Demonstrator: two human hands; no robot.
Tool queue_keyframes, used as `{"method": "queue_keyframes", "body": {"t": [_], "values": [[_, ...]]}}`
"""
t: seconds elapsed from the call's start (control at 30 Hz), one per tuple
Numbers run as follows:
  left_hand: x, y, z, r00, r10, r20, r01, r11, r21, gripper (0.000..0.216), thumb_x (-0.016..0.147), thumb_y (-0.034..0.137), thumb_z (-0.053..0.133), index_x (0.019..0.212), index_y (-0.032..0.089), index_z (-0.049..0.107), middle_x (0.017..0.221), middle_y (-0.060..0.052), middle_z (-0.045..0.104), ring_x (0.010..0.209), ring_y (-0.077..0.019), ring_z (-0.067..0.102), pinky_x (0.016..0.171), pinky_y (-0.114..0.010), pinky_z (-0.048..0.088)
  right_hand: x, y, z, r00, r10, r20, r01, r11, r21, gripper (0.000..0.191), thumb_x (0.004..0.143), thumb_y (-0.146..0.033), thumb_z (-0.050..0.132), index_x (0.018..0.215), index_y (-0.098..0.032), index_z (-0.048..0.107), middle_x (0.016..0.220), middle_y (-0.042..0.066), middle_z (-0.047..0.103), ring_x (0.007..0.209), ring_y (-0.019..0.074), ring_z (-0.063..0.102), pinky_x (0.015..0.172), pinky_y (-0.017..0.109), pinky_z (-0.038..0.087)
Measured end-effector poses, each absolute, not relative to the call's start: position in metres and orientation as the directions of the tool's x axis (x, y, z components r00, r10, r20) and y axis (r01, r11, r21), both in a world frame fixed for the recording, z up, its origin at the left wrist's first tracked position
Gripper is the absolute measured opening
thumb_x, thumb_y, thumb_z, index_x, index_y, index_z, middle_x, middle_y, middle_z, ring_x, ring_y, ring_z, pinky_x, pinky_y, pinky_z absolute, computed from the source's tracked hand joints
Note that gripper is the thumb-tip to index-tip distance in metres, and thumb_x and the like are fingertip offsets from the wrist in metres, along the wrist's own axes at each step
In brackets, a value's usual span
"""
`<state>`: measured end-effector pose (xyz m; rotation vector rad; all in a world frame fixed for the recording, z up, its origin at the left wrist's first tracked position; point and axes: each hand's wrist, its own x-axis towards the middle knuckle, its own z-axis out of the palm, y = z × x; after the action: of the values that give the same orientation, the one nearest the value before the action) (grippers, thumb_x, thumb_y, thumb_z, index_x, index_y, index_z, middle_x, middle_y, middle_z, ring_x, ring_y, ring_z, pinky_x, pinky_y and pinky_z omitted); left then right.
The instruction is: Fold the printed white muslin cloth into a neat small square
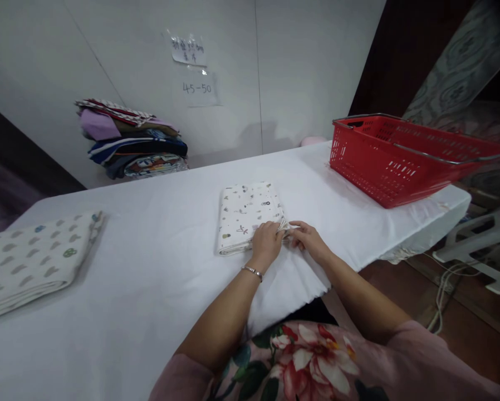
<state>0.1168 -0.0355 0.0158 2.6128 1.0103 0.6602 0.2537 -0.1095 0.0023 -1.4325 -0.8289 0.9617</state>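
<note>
A white folded cloth (248, 209) with small printed figures lies flat on the white-covered table in front of me. At its near right corner, my left hand (267, 240) rests on the cloth, its fingers closed on the gathered edge layers. My right hand (310, 240) comes in from the right, with bent fingers pinching the same corner. The layers there are lifted and slightly spread; the fingertips partly hide them. To the far left lies a larger folded cloth (33, 256) with grey cloud-like shapes, apart from both hands.
A red plastic basket (371, 167) with metal handles stands at the table's right end. Behind the table is a stack of folded fabrics (135, 142). Paper signs (200, 89) hang on the wall. A pale plastic stool (475, 245) and cables (442, 292) are on the right.
</note>
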Motion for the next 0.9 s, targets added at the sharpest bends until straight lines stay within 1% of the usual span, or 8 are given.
{"method": "queue_keyframes", "body": {"t": [0.13, 0.37, 0.5, 0.63, 0.7, 0.8, 0.9], "values": [[0.117, -0.036, 0.015, 0.636, 0.695, 0.336, 0.578, -0.717, 0.389, 0.015, 0.09, 0.028, 0.044, 0.086, 0.02, 0.056, 0.088, -0.003, 0.058, 0.086, -0.0174, 0.051, 0.075, -0.03, 0.037, 0.254, -0.11, 0.0, 0.38, 0.922, -0.075, -0.05, -0.061, -0.997, 0.042, 0.068, -0.032, 0.066, 0.106, -0.017, 0.056, 0.067, -0.001, 0.06, 0.049, 0.0098, 0.053, 0.038, 0.018, 0.03], [0.117, -0.039, 0.019, 0.649, 0.69, 0.321, 0.589, -0.723, 0.361, 0.013, 0.089, 0.027, 0.046, 0.086, 0.02, 0.056, 0.089, -0.004, 0.059, 0.087, -0.0188, 0.051, 0.076, -0.032, 0.037, 0.253, -0.108, 0.0, 0.403, 0.91, -0.1, -0.077, -0.076, -0.994, 0.042, 0.063, -0.024, 0.063, 0.103, -0.017, 0.056, 0.065, -0.003, 0.058, 0.047, 0.0093, 0.052, 0.037, 0.019, 0.029], [0.117, -0.042, 0.02, 0.676, 0.662, 0.324, 0.585, -0.749, 0.311, 0.014, 0.09, 0.028, 0.044, 0.091, 0.021, 0.055, 0.094, -0.005, 0.058, 0.091, -0.0201, 0.05, 0.077, -0.033, 0.036, 0.252, -0.108, -0.001, 0.404, 0.913, -0.066, -0.091, -0.031, -0.995, 0.043, 0.063, -0.024, 0.062, 0.105, -0.017, 0.055, 0.064, -0.004, 0.057, 0.046, 0.0089, 0.051, 0.038, 0.019, 0.028], [0.118, -0.049, 0.021, 0.708, 0.646, 0.286, 0.599, -0.763, 0.242, 0.012, 0.089, 0.025, 0.044, 0.094, 0.021, 0.054, 0.098, -0.006, 0.057, 0.095, -0.022, 0.048, 0.077, -0.036, 0.036, 0.25, -0.11, 0.002, 0.43, 0.901, -0.06, -0.096, -0.021, -0.995, 0.047, 0.062, -0.025, 0.061, 0.107, -0.017, 0.054, 0.065, -0.003, 0.058, 0.045, 0.0091, 0.051, 0.038, 0.019, 0.028], [0.119, -0.051, 0.02, 0.712, 0.643, 0.281, 0.602, -0.766, 0.226, 0.013, 0.087, 0.025, 0.048, 0.098, 0.02, 0.052, 0.101, -0.007, 0.056, 0.098, -0.0226, 0.047, 0.079, -0.036, 0.036, 0.249, -0.111, 0.004, 0.443, 0.895, -0.056, -0.098, -0.014, -0.995, 0.048, 0.061, -0.024, 0.06, 0.108, -0.017, 0.053, 0.065, -0.003, 0.058, 0.043, 0.0089, 0.05, 0.037, 0.019, 0.027], [0.119, -0.052, 0.02, 0.709, 0.641, 0.293, 0.604, -0.767, 0.216, 0.021, 0.082, 0.026, 0.054, 0.102, 0.02, 0.05, 0.103, -0.007, 0.055, 0.099, -0.0234, 0.046, 0.08, -0.036, 0.035, 0.247, -0.112, 0.006, 0.447, 0.894, -0.035, -0.105, 0.014, -0.994, 0.048, 0.062, -0.024, 0.056, 0.109, -0.017, 0.052, 0.066, -0.004, 0.057, 0.042, 0.0081, 0.049, 0.038, 0.019, 0.027], [0.119, -0.048, 0.021, 0.695, 0.65, 0.307, 0.613, -0.759, 0.219, 0.017, 0.083, 0.024, 0.053, 0.099, 0.02, 0.051, 0.099, -0.007, 0.055, 0.096, -0.0233, 0.047, 0.078, -0.036, 0.036, 0.245, -0.112, 0.006, 0.435, 0.9, -0.005, -0.114, 0.049, -0.992, 0.05, 0.062, -0.025, 0.056, 0.111, -0.019, 0.051, 0.068, -0.005, 0.057, 0.043, 0.0076, 0.049, 0.04, 0.02, 0.03]]}}
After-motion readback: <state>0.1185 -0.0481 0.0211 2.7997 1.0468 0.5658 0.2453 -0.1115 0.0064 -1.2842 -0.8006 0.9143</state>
